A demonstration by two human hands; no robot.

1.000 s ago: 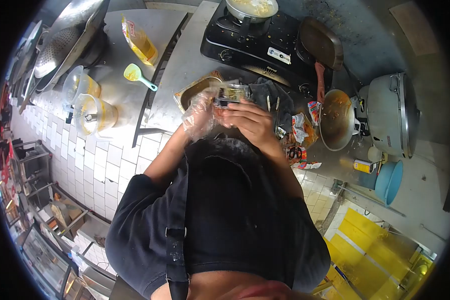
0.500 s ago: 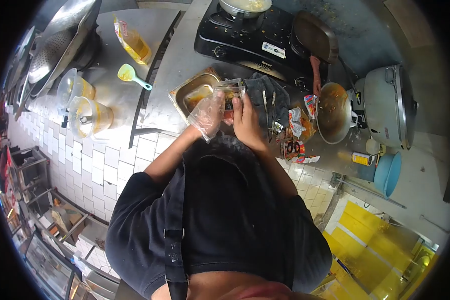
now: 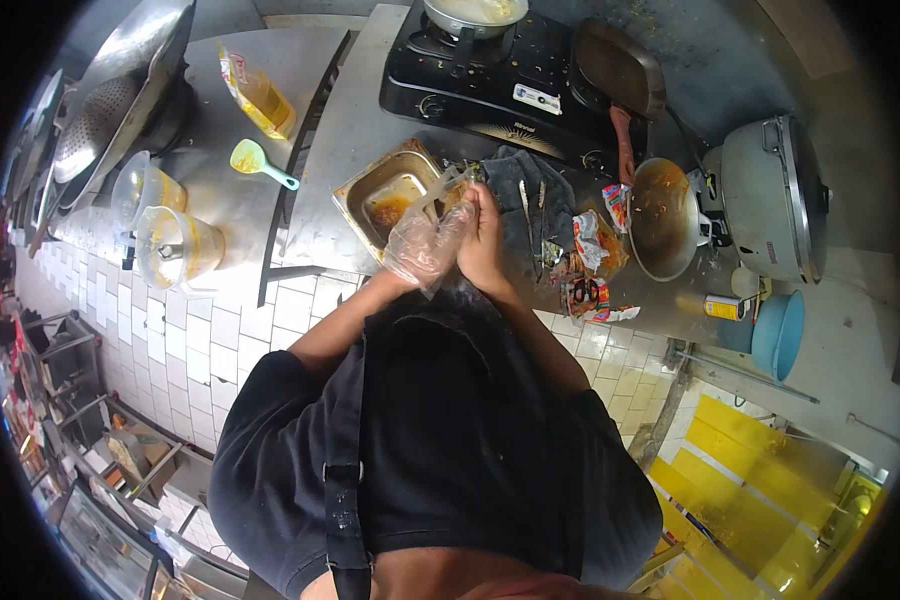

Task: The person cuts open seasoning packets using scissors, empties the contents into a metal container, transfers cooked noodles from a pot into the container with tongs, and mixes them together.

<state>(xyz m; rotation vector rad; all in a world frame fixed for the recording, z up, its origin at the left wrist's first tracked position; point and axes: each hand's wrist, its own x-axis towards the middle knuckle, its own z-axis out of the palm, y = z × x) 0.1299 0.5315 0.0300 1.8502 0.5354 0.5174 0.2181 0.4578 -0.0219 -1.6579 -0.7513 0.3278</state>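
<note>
Right hand (image 3: 482, 238) clamped on right side of clear plastic container (image 3: 455, 188); gloved left hand (image 3: 430, 243) against near left, grip blurred, cannot tell. Long axis unclear.

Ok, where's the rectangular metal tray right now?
In the head view, the metal tray sits on the steel counter, just left of the plastic-gloved left hand and the dark cloth.

Left hand (image 3: 430, 248), right hand (image 3: 482, 238), close together
</note>
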